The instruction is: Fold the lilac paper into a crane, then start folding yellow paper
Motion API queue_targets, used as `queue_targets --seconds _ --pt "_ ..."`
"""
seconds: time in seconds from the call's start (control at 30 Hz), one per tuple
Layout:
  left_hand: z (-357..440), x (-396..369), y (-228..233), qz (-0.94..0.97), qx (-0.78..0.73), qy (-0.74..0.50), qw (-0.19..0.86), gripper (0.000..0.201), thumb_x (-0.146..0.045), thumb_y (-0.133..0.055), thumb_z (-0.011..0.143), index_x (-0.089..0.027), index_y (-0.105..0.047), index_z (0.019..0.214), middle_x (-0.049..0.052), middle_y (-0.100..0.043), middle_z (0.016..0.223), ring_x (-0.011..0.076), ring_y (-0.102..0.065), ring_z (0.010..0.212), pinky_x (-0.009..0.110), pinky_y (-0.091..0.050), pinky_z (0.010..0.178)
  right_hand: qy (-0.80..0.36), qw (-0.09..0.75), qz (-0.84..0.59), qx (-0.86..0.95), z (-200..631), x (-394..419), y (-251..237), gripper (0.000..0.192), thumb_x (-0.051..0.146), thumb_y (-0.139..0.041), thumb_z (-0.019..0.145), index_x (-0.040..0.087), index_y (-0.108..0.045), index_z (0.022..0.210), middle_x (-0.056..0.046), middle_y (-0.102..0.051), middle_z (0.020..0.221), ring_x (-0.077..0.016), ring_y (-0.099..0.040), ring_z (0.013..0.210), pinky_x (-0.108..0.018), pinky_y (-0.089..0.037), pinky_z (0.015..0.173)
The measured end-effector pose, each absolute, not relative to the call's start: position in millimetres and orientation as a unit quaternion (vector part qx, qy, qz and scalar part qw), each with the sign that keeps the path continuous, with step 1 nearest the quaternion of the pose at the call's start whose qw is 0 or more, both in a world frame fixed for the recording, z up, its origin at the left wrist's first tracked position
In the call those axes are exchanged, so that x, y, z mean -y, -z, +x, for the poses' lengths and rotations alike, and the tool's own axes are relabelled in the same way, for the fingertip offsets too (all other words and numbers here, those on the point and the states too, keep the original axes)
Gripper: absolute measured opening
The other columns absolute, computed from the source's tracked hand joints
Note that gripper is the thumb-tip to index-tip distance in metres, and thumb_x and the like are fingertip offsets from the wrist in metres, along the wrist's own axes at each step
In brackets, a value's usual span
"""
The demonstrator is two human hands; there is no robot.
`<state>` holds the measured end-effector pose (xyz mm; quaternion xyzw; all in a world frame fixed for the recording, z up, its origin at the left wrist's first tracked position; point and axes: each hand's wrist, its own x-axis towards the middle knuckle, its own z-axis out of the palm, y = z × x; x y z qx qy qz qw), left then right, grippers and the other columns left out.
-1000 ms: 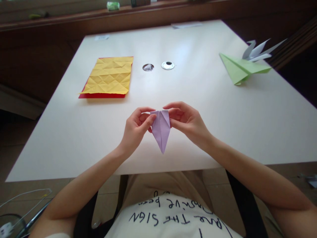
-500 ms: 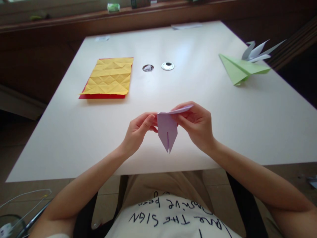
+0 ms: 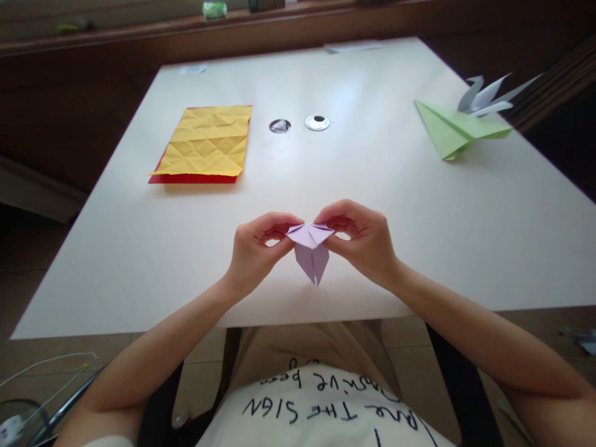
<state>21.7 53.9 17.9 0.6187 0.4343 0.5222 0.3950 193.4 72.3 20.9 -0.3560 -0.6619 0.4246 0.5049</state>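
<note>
A folded piece of purple origami paper is held just above the near part of the white table. Its lower part hangs down to a point with a slit up the middle, and a pleated flap spreads out on top. My left hand pinches the left side of this flap between thumb and fingers. On the opposite side, my right hand pinches the flap's right edge in the same way. Some fingertips are hidden behind the paper.
Creased yellow paper lies over a red sheet at the left. A green paper plane and a whitish paper crane stand at the right. Two round table fittings sit beyond my hands.
The purple paper's top flap now spreads towards me between both hands. My right hand has shifted its grip to the flap's right edge, and my left thumb has closed on the left edge.
</note>
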Motion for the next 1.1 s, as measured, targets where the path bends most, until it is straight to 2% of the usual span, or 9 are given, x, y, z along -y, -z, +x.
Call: queue_targets --seconds 0.17,0.37,0.47,0.77,0.97,1.1 --pt "20.8 -52.7 -16.9 0.631 -0.417 -0.526 0.390 0.015 -0.011 -0.069 0.071 -0.018 -0.069 0.085 0.001 -0.070 0.080 0.0107 -0.065 0.071 0.020 -0.055 0.068 -0.395 0.500 -0.331 0.697 194.3 -72.7 -20.4 0.018 0.003 -0.065 0.066 0.017 -0.063 0.076 0.002 -0.062 0.071 -0.0095 -0.059 0.063 -0.022 -0.052 0.058" --pt "17.4 -51.4 -19.8 0.662 -0.353 -0.553 0.362 0.018 -0.006 -0.067 0.072 -0.020 -0.070 0.083 0.001 -0.071 0.080 0.0123 -0.066 0.074 0.021 -0.054 0.066 -0.302 0.535 -0.232 0.754 199.3 -74.0 -24.4 0.016 0.004 -0.063 0.073 0.018 -0.067 0.080 -0.001 -0.063 0.074 -0.0103 -0.060 0.065 -0.022 -0.050 0.055" --pt "16.3 -51.7 -20.1 0.674 -0.321 -0.568 0.347 0.019 -0.005 -0.067 0.072 -0.021 -0.069 0.084 0.001 -0.070 0.081 0.0124 -0.065 0.074 0.022 -0.054 0.065 -0.292 0.528 -0.207 0.770 201.9 -74.5 -28.4 0.018 0.006 -0.060 0.077 0.021 -0.067 0.083 -0.001 -0.064 0.076 -0.0100 -0.060 0.065 -0.023 -0.050 0.055" --pt "13.8 -52.8 -22.4 0.720 -0.293 -0.547 0.311 0.026 -0.001 -0.064 0.073 -0.020 -0.068 0.090 0.002 -0.069 0.082 0.0129 -0.065 0.076 0.024 -0.054 0.066 -0.319 0.510 -0.200 0.773 206.3 -74.6 -33.8 0.020 0.007 -0.058 0.078 0.024 -0.067 0.084 -0.002 -0.065 0.079 -0.0116 -0.062 0.067 -0.024 -0.052 0.055" --pt "13.2 -52.3 -24.4 0.739 -0.288 -0.537 0.287 0.027 0.000 -0.063 0.073 -0.021 -0.070 0.089 0.003 -0.070 0.087 0.0118 -0.065 0.077 0.022 -0.053 0.066 -0.279 0.509 -0.205 0.788 205.5 -73.4 -37.0 0.020 0.007 -0.056 0.079 0.023 -0.067 0.080 -0.001 -0.065 0.077 -0.0107 -0.062 0.066 -0.023 -0.052 0.055" --pt "13.2 -51.6 -24.0 0.727 -0.288 -0.537 0.317 0.025 -0.002 -0.061 0.076 -0.020 -0.070 0.090 0.004 -0.069 0.088 0.0134 -0.065 0.079 0.024 -0.053 0.069 -0.240 0.520 -0.196 0.796 204.3 -72.8 -35.7 0.023 0.004 -0.055 0.077 0.023 -0.066 0.081 -0.002 -0.064 0.078 -0.0104 -0.062 0.066 -0.022 -0.052 0.055"
